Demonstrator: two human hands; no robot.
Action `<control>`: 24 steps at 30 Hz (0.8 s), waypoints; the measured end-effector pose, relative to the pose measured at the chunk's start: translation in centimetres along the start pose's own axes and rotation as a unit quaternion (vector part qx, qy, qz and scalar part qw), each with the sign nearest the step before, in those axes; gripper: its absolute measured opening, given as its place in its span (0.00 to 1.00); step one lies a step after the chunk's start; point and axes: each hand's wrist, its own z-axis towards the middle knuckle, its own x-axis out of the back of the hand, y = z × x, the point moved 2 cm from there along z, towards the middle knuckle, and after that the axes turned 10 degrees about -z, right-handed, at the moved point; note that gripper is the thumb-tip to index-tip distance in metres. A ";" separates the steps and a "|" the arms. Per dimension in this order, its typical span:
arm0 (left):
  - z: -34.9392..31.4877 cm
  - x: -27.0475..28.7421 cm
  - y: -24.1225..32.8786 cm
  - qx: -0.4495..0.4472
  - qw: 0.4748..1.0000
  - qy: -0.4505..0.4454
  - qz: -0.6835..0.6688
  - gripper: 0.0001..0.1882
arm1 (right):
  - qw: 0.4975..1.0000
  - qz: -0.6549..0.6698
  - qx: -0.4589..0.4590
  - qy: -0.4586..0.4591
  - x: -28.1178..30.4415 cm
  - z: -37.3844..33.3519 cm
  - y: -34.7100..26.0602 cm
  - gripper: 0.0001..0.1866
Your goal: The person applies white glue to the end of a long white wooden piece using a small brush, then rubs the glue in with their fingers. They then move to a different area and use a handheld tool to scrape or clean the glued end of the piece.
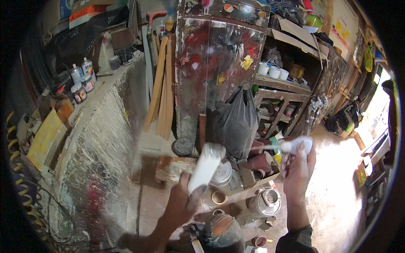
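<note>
My left hand [185,196] is wrapped round the lower end of a long white block-shaped piece [204,170], held up at a slant. Its upper end looks greyish and streaked, and its exact kind does not show. Off to the right, my right hand [296,170] is raised and closed round a white pistol-shaped sprayer [289,146]. The sprayer's narrow front points left toward the white piece; motion blurs its outline. Below and between my hands stand a lidded white bucket [264,205] with a tin on it and a roll of tape [219,197].
A black plastic bag [237,120] hangs on a paint-stained cabinet [202,76] ahead. Wooden strips [160,92] lean beside it. Cans and bottles [84,80] crowd the left ledge, with a yellow coiled hose [19,181] at far left. Shelves [282,86] hold white cups on the right.
</note>
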 end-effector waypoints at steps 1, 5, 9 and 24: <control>1.4 0.2 1.4 -0.065 0.997 0.025 0.044 0.17 | 0.999 0.041 -0.012 0.031 -0.2 0.8 0.4 0.12; 5.7 -0.2 6.3 -0.123 0.980 0.049 0.146 0.24 | 0.980 0.183 -0.045 0.063 -0.5 3.2 1.5 0.14; 7.8 -2.8 9.9 -0.163 0.965 0.023 0.202 0.25 | 0.966 0.257 -0.025 -0.004 -0.7 4.6 2.2 0.17; 6.5 -3.3 13.5 -0.220 0.926 -0.150 0.267 0.30 | 0.895 0.399 -0.182 -0.079 -20.7 -3.8 11.1 0.14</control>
